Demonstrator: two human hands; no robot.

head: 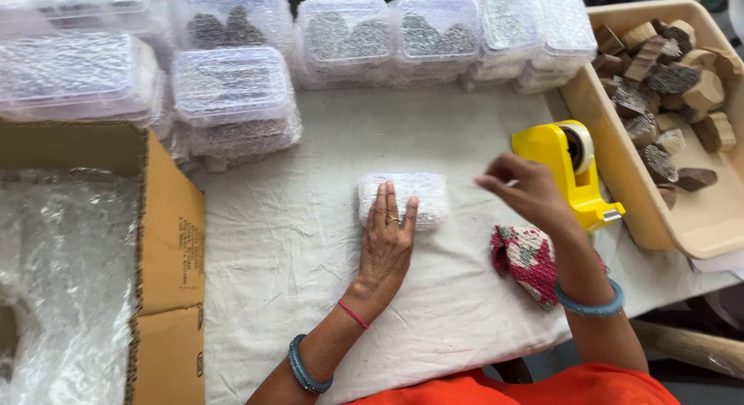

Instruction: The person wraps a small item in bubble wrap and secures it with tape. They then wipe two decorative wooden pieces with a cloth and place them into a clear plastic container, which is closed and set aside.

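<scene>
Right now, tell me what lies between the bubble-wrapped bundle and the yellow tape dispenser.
In the head view, the right hand hangs between the bubble-wrapped bundle and the yellow tape dispenser; beneath it is only bare white cloth.

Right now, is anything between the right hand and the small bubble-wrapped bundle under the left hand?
Nothing visible. The right hand hovers with fingers pinched just right of the small bubble-wrapped bundle, with only bare white cloth between them. The left hand lies flat on the bundle's left part. The yellow tape dispenser sits behind the right hand.
</scene>
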